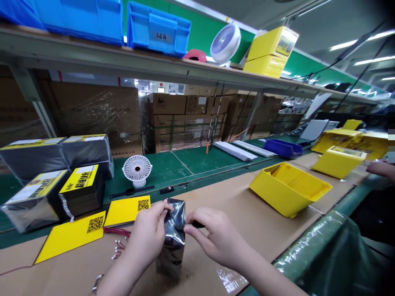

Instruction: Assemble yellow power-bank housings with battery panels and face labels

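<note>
A shiny black wrapped block (173,246) stands upright on the brown cardboard in front of me. My left hand (150,228) pinches the upper left edge of its glossy wrapping. On the other side, my right hand (212,232) has thumb and forefinger closed on a dark flap of the same wrapping. Left of my hands lie a yellow sheet with a QR code (74,236) and a yellow stack with a QR code (123,209). Red wires with small white connectors (119,246) lie beside my left forearm.
Black blocks with yellow labels (82,191) are grouped at the left. A small white fan (137,168) stands behind my hands. Yellow housings (286,191) lie to the right, near another person's hand (381,169). A shelf (138,61) with blue bins (159,31) crosses overhead.
</note>
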Motion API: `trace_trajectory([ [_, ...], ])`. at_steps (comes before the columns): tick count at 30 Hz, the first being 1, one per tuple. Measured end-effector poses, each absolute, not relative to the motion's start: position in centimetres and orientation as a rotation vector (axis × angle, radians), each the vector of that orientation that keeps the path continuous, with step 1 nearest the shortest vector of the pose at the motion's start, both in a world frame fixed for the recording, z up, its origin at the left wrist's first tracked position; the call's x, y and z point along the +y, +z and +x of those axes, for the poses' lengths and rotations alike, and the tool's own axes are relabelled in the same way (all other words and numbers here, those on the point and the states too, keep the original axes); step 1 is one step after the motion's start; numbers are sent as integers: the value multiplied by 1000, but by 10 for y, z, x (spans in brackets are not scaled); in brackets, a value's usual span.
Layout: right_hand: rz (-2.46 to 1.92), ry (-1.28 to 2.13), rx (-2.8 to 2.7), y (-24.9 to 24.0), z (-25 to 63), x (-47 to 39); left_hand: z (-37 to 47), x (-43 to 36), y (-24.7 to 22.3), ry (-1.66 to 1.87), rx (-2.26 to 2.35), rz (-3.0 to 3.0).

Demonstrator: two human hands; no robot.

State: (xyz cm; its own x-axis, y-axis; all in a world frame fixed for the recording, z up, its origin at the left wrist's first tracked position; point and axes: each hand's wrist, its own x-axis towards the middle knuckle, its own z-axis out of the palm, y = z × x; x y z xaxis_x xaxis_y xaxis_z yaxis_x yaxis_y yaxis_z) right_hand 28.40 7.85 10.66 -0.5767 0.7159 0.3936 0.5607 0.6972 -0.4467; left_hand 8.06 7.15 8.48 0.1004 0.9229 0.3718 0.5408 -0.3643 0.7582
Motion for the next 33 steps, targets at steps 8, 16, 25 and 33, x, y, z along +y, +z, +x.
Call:
trace_trajectory([
  [8,-1209,408,-2124,100,290,97,74,92,72,1371,1053,1371],
  [16,-1389,899,-1997,96,303,108,78,114,80,1305,1116,1575],
  [25,-1052,1343,-2114,98,301,83,95,66,97,1017,1294,3112],
  [33,-1153,1089,-1918,98,332,97,105,68,61,1042,1356,3204],
])
